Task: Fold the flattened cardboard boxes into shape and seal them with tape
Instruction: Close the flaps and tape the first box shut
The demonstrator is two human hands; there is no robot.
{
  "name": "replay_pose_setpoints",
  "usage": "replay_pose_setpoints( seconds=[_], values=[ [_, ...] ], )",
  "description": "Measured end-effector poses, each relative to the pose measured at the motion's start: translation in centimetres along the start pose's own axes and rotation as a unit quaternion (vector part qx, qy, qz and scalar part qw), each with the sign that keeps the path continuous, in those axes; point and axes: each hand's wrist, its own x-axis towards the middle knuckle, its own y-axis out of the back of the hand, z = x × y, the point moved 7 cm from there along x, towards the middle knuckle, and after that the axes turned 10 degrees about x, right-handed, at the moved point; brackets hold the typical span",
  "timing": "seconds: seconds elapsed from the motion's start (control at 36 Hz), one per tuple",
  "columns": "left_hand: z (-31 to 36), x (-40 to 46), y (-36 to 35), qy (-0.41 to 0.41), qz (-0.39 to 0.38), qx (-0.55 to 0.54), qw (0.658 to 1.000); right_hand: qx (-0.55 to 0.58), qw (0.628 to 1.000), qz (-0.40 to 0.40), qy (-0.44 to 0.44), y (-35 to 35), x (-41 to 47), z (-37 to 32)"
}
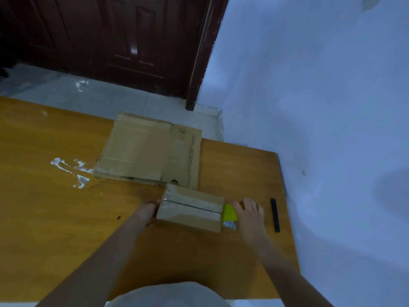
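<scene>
One small cardboard box (190,207) stands folded into shape near the right end of the wooden worktop (55,207), seen from the head camera, its two top flaps meeting along a dark centre seam. A person steadies it from both ends: the left hand (147,212) is pressed against the box's left end, its fingers mostly hidden behind the cardboard, so whether they curl round the edge cannot be told. The right hand (249,214) grips a yellow-green tape dispenser (230,213) held touching the box's right end, with a patch of pale tape showing just beneath it. A glossy strip appears to run along the seam, which suggests the top is being sealed or has just been sealed, though the blur leaves that uncertain.

Beyond the box, farther along the worktop, lie flattened cardboard boxes (141,149), stacked and partly overhanging the far edge; by the look of them, they have not yet been folded. A black marker (275,214) lies just to the right of the right hand, near the wall-side edge. Judged from this view, one box is close to finished, and the flat ones remain to be shaped and taped.
</scene>
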Motion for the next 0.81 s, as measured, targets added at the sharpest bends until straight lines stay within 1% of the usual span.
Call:
replay_pose_setpoints(
  seconds=[0.06,0.14,0.19,0.25,0.31,0.36,0.44,0.56,0.64,0.72,0.81],
  values=[
    [0.3,0.3,0.7,-0.012,0.028,-0.002,1.000,0.007,1.000,-0.001,-0.003,0.1,-0.1,0.0],
    [0.5,0.7,3.5,-0.038,0.139,0.024,0.989,0.004,1.000,-0.015,-0.001,0.1,-0.4,-0.5],
    [1.5,0.0,4.5,-0.096,0.190,0.039,0.976,0.017,1.000,-0.017,0.003,0.1,-0.7,-1.1],
    [3.2,-1.3,4.2,-0.172,0.208,0.084,0.959,0.054,0.998,-0.008,0.000,0.1,-0.8,-1.7],
    [4.7,-2.7,2.9,-0.227,0.193,0.160,0.941,0.093,0.996,-0.006,0.000,0.0,-0.7,-2.5],
    [5.0,-2.8,1.7,-0.234,0.181,0.257,0.920,0.133,0.991,-0.016,-0.006,-0.3,-0.6,-3.7],
    [5.1,-2.9,1.5,-0.230,0.238,0.365,0.870,0.169,0.985,-0.024,-0.032,-0.6,-0.7,-4.7],
    [5.8,-3.4,1.5,-0.223,0.305,0.449,0.810,0.191,0.980,-0.051,-0.020,-0.8,-1.0,-4.5],
    [5.9,-3.4,1.5,-0.222,0.314,0.460,0.800,0.238,0.968,-0.083,-0.003,-1.0,-1.2,-4.4],
    [5.6,-3.2,2.0,-0.230,0.320,0.447,0.803,0.329,0.937,-0.119,-0.016,-0.8,-1.8,-3.8],
    [5.6,-3.2,2.1,-0.233,0.325,0.438,0.805,0.377,0.911,-0.162,-0.030,-1.0,-2.7,-3.2]
  ],
)
